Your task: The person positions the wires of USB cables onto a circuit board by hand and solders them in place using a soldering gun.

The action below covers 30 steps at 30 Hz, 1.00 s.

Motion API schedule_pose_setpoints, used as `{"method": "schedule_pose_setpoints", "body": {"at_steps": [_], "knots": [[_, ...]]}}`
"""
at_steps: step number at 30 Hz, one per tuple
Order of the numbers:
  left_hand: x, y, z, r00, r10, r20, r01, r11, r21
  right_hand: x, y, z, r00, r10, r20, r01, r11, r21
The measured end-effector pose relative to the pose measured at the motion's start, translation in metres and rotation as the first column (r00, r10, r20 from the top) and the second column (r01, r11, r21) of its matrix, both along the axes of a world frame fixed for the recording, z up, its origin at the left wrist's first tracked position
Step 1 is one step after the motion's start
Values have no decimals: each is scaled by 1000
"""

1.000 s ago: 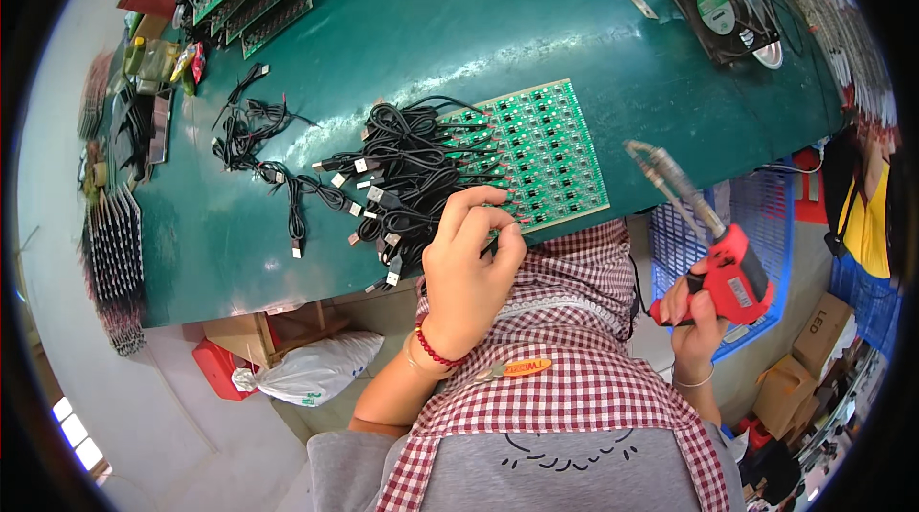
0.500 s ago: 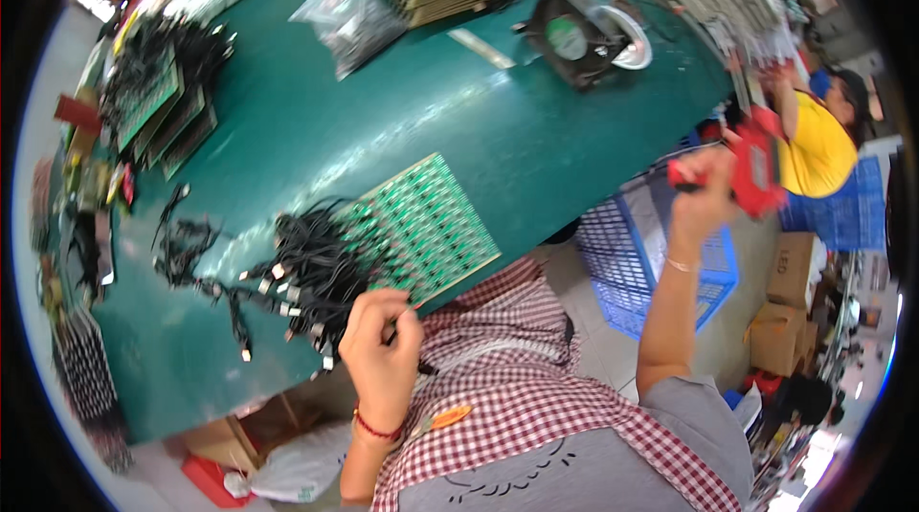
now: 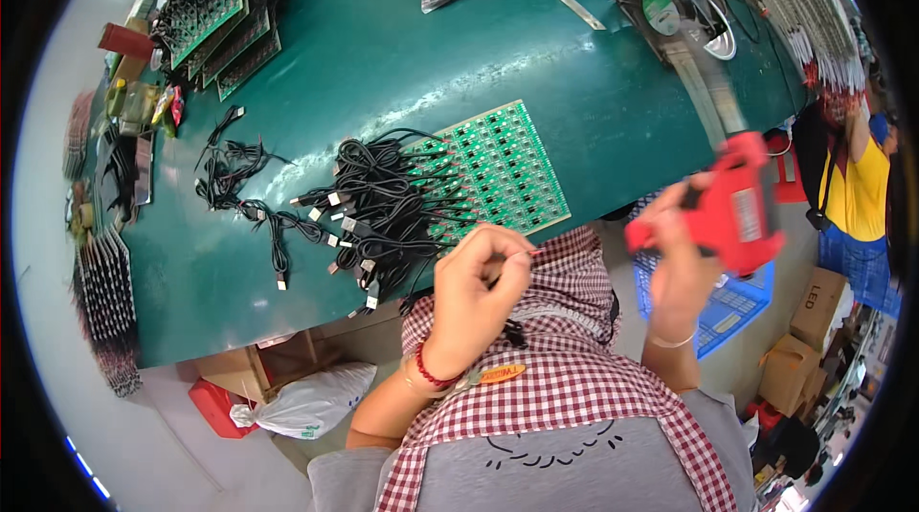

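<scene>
Circuitry covers the green panel board (image 3: 493, 167), a flat rectangle studded with rows of small dark parts, lying on the smooth, glossy teal surface (image 3: 402, 43) near its front edge. Over the board's left half sprawls a tangle of thin black rubbery cables (image 3: 383, 211) with metal plug ends. Just in front of the board, at its near edge, the left hand (image 3: 479, 292) has its fingers pinched together on a slim, thin-tipped piece too small to identify. To the right of the board, off the surface edge, the right hand (image 3: 684, 254) is wrapped around the handle of a chunky red plastic gun-shaped tool (image 3: 732, 211), blurred, with a long grey metal tip pointing up. Beyond the board, stacks of similar green boards (image 3: 225, 29) sit at the far left corner.
</scene>
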<state>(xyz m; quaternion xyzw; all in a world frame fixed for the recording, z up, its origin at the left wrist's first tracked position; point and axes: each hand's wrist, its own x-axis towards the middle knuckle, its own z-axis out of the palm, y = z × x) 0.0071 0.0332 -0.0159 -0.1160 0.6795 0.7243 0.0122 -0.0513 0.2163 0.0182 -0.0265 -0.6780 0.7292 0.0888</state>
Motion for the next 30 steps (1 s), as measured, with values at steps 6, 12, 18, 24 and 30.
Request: {"method": "schedule_pose_setpoints", "body": {"at_steps": [6,12,18,24,30], "knots": [[1,8,8,994,87,-64,-87,996,-5,28,-34,-18,876,404,263,-390,915,-107],[7,7,4,987,107,-123,-103,994,37,25,-46,-13,842,435,320,-366,895,-254],[8,9,-2,983,90,-160,-100,993,-60,25,-46,-13,839,468,277,-380,869,-316],[11,15,0,993,90,-75,-89,996,10,28,-46,-18,834,476,280,-396,868,-299],[11,16,0,999,41,-11,-41,998,54,27,-50,-16,862,423,281,-302,872,-386]]}}
